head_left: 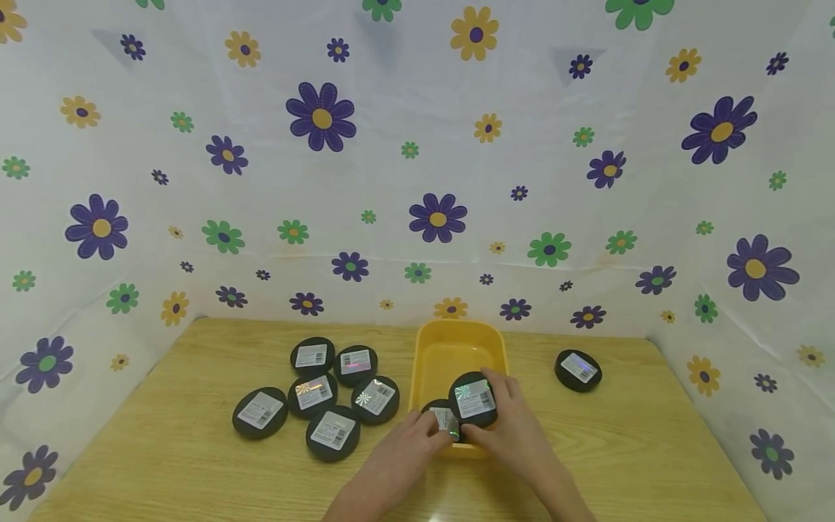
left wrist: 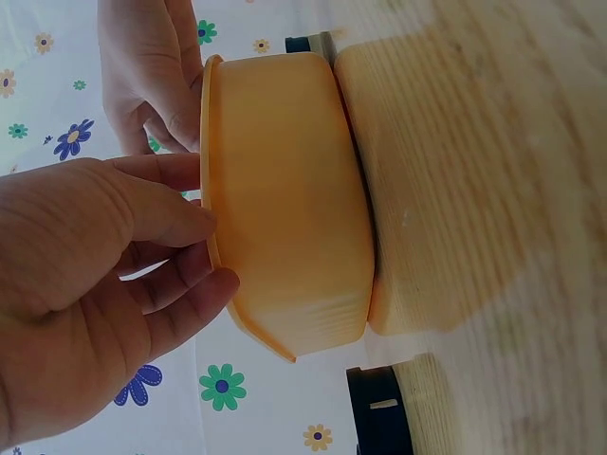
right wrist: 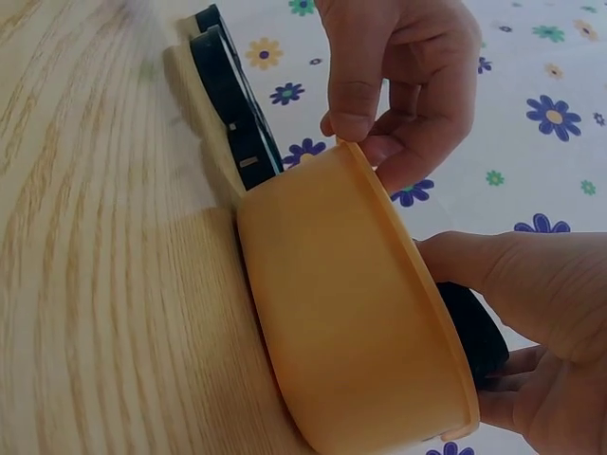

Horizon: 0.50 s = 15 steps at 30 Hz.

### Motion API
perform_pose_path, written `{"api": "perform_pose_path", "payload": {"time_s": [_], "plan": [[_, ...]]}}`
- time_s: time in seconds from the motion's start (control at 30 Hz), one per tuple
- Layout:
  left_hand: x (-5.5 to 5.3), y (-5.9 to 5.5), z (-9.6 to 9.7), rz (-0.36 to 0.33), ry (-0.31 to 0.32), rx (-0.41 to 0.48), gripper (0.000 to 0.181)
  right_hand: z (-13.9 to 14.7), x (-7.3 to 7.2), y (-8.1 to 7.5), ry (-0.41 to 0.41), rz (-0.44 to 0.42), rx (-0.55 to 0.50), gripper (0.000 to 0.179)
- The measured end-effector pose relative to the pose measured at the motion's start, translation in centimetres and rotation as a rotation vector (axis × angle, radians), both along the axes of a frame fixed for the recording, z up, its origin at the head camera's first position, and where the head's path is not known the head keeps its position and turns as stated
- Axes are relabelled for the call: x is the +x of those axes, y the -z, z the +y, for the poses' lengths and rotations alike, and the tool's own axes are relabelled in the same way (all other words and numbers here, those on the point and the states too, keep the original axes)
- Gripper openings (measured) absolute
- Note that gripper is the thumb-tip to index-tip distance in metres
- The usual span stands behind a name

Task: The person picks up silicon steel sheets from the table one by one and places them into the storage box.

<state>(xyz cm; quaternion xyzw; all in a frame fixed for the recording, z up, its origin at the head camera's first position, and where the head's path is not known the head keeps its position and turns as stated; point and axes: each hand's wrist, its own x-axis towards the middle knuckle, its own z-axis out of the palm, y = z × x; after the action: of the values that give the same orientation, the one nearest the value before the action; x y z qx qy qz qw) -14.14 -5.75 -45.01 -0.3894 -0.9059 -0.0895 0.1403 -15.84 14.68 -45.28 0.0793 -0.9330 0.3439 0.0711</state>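
My right hand (head_left: 520, 429) holds a thick black disc (head_left: 473, 399) by its edge, over the near half of a yellow tub (head_left: 457, 333). A silver label with print covers the disc's top. In the right wrist view this disc (right wrist: 471, 327) shows above the tub's rim. My left hand (head_left: 407, 444), at the tub's near left corner, pinches a second labelled black disc (head_left: 446, 418), partly hidden by the fingers and overlapped by the first. The left wrist view has the left hand (left wrist: 104, 265) with its fingertips at the rim; the tub wall hides that disc.
Several black labelled discs (head_left: 313, 395) lie loosely grouped left of the tub on the wooden table (head_left: 189, 464). One more disc (head_left: 578, 370) lies to the right. A white flowered sheet (head_left: 385, 174) closes off the back and both sides.
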Motion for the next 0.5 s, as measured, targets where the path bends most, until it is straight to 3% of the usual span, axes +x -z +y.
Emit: {"api": "perform_pose_path", "payload": {"time_s": [0.5], "plan": [[0.10, -0.09, 0.00, 0.022, 0.003, -0.007, 0.027, -0.54, -0.58, 0.62, -0.006, 0.012, 0.023, 0.088]]}}
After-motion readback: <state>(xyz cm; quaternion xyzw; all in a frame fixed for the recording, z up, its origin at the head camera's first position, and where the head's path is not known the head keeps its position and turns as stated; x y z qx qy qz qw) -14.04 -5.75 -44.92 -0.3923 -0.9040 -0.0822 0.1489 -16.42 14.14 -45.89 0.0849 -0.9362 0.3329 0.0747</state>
